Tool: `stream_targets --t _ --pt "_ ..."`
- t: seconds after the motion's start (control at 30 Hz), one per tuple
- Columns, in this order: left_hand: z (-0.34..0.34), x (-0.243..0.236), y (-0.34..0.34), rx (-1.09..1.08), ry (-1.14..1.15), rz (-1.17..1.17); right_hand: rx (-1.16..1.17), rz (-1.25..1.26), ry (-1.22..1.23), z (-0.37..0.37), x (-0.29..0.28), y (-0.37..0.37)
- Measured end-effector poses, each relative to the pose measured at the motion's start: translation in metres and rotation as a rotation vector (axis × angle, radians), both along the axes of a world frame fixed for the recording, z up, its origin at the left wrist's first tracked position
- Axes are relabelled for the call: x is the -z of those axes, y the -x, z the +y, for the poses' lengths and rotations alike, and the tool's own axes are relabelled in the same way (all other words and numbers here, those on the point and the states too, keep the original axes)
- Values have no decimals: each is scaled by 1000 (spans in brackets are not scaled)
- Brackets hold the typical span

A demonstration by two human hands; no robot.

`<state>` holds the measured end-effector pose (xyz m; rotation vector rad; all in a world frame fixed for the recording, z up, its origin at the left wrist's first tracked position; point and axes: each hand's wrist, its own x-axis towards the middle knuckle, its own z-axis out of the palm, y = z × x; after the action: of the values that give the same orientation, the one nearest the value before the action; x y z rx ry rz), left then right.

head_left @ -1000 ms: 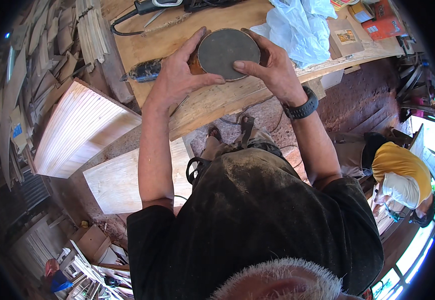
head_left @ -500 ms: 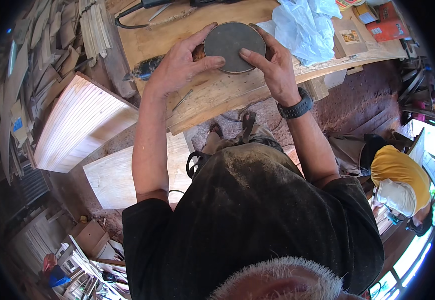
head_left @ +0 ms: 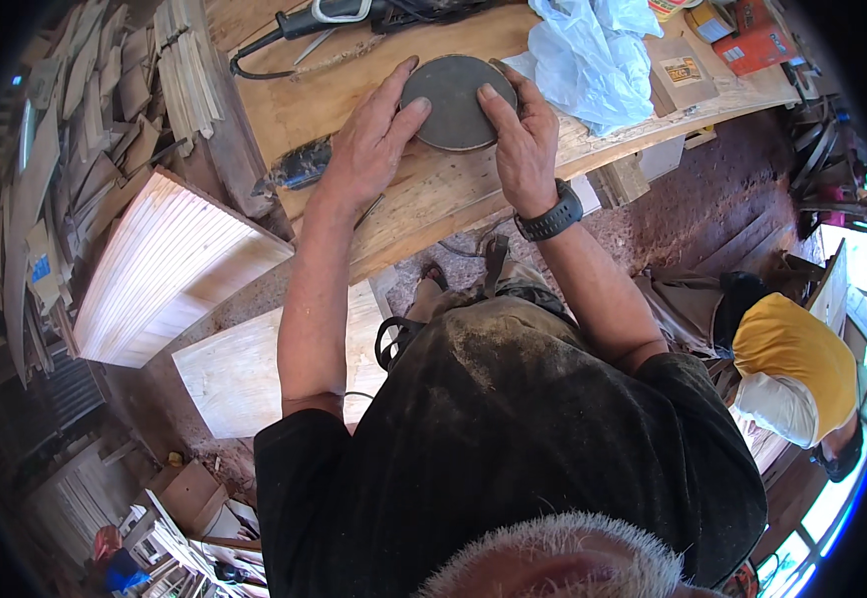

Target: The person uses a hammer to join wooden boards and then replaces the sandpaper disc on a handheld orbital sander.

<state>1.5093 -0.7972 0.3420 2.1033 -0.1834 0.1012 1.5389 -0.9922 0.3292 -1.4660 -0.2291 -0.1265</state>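
My left hand and my right hand grip a round dark grey disc from either side, thumbs on its upper face, above the wooden workbench. Beside my left wrist lies a dark, bulky object, possibly a tool, partly hidden by that hand, with a thin metal piece near it. Beyond the disc rest a corded black power tool and a slim rod. Crumpled pale blue plastic lies right of my right hand.
Piled wood offcuts line the left, with two large pale boards lower down. A red box sits on the bench's right. A co-worker in yellow bends at right; another person appears lower left.
The disc has shifted slightly within my grip, my right hand moving a little leftward and my left thumb now higher on its edge. The co-worker has bent slightly differently.
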Motion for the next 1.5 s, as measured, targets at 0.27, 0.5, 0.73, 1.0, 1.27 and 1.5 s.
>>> stream_targets --t 0.27,0.5,0.73,1.0,1.27,1.5 --pt "-12 -18 -27 -33 215 150 37 218 -110 -12 -9 -31" --pt "-22 -22 -51 -103 -36 126 15 42 695 -2 -39 -46" --pt "-22 2 -72 -71 86 111 35 -124 801 12 -39 -57" --pt "-27 -5 -70 -35 108 183 19 -103 791 12 -18 -64" --pt "-21 13 -76 -284 185 250 13 -226 944 14 -28 -54" --pt "-26 8 -73 -230 40 45 74 -232 1103 22 -35 -37"
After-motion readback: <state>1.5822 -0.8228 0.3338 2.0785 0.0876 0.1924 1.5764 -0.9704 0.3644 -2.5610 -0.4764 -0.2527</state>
